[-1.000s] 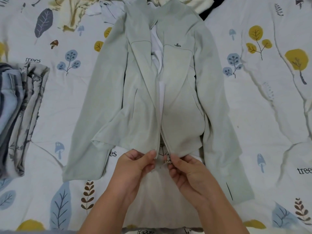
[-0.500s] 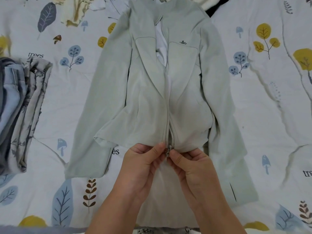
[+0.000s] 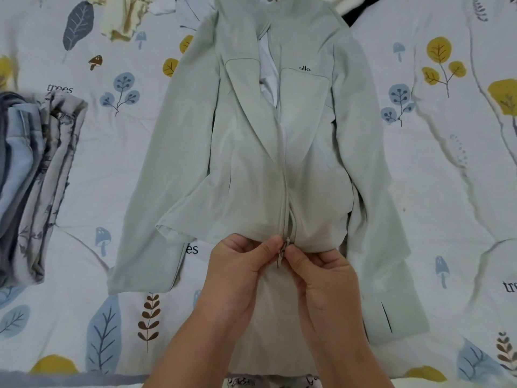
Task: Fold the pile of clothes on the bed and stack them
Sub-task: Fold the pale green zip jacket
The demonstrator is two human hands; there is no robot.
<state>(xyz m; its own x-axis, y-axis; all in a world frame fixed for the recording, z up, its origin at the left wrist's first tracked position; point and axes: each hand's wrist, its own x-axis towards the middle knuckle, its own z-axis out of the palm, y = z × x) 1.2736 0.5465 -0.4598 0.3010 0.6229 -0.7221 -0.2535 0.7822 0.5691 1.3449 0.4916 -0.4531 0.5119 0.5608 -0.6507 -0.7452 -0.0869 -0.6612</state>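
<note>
A pale green zip jacket [image 3: 251, 163] lies face up in the middle of the bed, sleeves spread to both sides, its front open above with white lining showing. My left hand [image 3: 240, 264] pinches the left bottom hem beside the zipper. My right hand [image 3: 319, 267] pinches the right hem at the zipper's base. The metal zipper pull [image 3: 282, 249] sits between my thumbs. A stack of folded clothes [image 3: 30, 177] rests at the left edge.
The bed sheet [image 3: 447, 177] is white with leaf, tree and mushroom prints. Unfolded cream and white garments [image 3: 126, 18] lie bunched at the top, with a dark piece [image 3: 352, 9] beside the jacket's collar.
My two hands have come together at the jacket's bottom hem, bringing the two zipper sides to meet. The front panels now lie closer along the lower zipper.
</note>
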